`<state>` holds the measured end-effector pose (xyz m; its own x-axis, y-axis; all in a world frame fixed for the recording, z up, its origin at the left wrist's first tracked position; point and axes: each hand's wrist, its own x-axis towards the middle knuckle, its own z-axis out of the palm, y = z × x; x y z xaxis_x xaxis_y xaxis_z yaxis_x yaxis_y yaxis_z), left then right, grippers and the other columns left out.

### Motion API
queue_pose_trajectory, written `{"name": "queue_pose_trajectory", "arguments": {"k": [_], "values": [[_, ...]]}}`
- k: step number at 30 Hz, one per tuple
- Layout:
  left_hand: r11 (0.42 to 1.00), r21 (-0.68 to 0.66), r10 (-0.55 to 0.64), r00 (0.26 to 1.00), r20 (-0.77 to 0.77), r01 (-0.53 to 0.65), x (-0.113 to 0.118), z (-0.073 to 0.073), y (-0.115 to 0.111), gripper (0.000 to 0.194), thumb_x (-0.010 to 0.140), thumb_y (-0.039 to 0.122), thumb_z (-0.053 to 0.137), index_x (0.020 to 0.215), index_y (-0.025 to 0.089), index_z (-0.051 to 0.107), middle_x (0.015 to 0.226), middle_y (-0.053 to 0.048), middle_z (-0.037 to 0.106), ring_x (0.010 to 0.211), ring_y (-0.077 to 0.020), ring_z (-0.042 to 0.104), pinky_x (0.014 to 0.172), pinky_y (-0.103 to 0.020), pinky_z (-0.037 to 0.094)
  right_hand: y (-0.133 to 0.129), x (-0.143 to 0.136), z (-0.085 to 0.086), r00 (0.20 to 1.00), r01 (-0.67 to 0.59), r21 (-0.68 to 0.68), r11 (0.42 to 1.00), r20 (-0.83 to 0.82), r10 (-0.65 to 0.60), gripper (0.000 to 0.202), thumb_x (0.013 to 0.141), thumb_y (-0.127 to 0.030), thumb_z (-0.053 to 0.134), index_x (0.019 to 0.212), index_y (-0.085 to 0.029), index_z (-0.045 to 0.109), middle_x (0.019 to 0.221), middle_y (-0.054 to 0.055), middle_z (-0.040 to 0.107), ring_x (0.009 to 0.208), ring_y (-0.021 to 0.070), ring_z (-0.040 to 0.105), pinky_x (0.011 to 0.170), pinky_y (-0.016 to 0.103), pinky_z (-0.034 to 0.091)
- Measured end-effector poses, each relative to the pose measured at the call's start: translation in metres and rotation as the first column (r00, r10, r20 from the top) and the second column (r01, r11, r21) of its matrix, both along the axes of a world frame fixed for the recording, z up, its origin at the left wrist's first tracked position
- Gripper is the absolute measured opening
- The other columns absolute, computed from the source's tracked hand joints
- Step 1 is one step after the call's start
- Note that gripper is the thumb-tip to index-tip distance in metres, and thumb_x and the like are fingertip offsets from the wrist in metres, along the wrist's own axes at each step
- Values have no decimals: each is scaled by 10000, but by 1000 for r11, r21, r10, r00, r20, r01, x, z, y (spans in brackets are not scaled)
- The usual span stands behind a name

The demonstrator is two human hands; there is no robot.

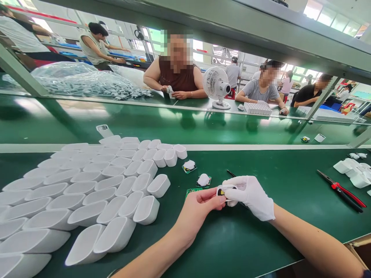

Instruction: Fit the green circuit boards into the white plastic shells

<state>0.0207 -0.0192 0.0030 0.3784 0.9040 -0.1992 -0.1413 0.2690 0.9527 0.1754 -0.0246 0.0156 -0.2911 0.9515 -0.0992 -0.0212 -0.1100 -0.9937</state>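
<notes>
My left hand (199,208), bare, is closed around a small white plastic housing (219,190). Its open end faces right, and yellow and black parts of a circuit board show inside. My right hand (251,195), in a white glove, pinches the housing at that open end; its fingertips partly cover the board. Just behind my left hand lies a green circuit board (193,190), partly hidden by it. Two more boards topped with white pads, a nearer one (203,180) and a farther one (189,166), rest beyond. A thin dark tool (231,173) sticks out behind the glove.
Rows of white housings (87,197) cover the left of the green table (232,239). Red-and-black pliers (342,191) lie at right, near more white housings (355,172). A metal shelf beam (203,23) crosses above. Opposite, a co-worker (176,77) sits beside a white fan (216,87).
</notes>
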Motion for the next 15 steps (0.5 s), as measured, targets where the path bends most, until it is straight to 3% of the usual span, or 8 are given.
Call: {"name": "queue_pose_trajectory", "arguments": {"k": [3, 5, 8, 10, 12, 13, 15], "values": [[999, -7, 31, 999, -8, -31, 0, 0, 0, 159, 606, 290, 701, 670, 148, 733, 597, -25, 605, 605, -142, 475, 623, -267, 382, -1, -2, 1, 1000, 10, -17, 1000, -20, -10, 223, 683, -367, 655, 700, -145, 637, 621, -17, 548, 568, 92, 512, 553, 222, 435], [998, -14, 53, 998, -15, -54, -1, 0, 2, 185, 600, 308, 715, 677, 141, 728, 620, -31, 611, 618, -148, 483, 640, -275, 390, 1, 0, 1, 1000, 2, -18, 1000, -9, -3, 286, 715, -420, 629, 823, -155, 655, 698, -5, 583, 625, 108, 561, 600, 234, 466], [991, -81, 109, 994, 0, -108, -3, 0, 5, 254, 604, 359, 736, 693, 121, 720, 639, -40, 612, 646, -148, 506, 666, -273, 415, 7, 10, -5, 965, 110, 26, 994, 238, -113, 406, 814, -476, 495, 1059, -180, 626, 769, 22, 614, 649, 132, 587, 591, 255, 476], [978, -149, 152, 988, 34, -145, -4, 0, 7, 283, 606, 376, 746, 684, 106, 711, 658, -46, 618, 656, -136, 517, 669, -255, 433, 13, 20, -11, 786, 206, 200, 958, 549, -284, 428, 778, -471, 556, 1100, -199, 625, 847, 48, 622, 697, 156, 592, 612, 275, 474], [966, -193, 192, 978, 79, -173, -5, -1, 7, 273, 610, 361, 757, 689, 105, 701, 696, -46, 633, 664, -119, 526, 680, -235, 448, 19, 28, -18, 536, 153, 340, 928, 760, -367, 430, 697, -444, 662, 1059, -211, 660, 940, 66, 617, 780, 183, 593, 679, 295, 469], [962, -202, 207, 973, 103, -184, -5, -1, 8, 256, 618, 343, 759, 705, 111, 697, 722, -43, 641, 678, -113, 533, 698, -227, 454, 21, 31, -20, 458, 99, 345, 933, 817, -350, 415, 688, -443, 674, 1037, -219, 674, 965, 66, 614, 806, 189, 592, 704, 300, 463], [957, -212, 233, 961, 149, -199, -6, -3, 9, 227, 646, 305, 753, 775, 126, 696, 790, -36, 654, 732, -111, 555, 753, -223, 464, 24, 35, -21, 416, 20, 282, 959, 870, -264, 340, 776, -448, 586, 1026, -237, 682, 956, 53, 621, 815, 184, 597, 725, 298, 454]]}}
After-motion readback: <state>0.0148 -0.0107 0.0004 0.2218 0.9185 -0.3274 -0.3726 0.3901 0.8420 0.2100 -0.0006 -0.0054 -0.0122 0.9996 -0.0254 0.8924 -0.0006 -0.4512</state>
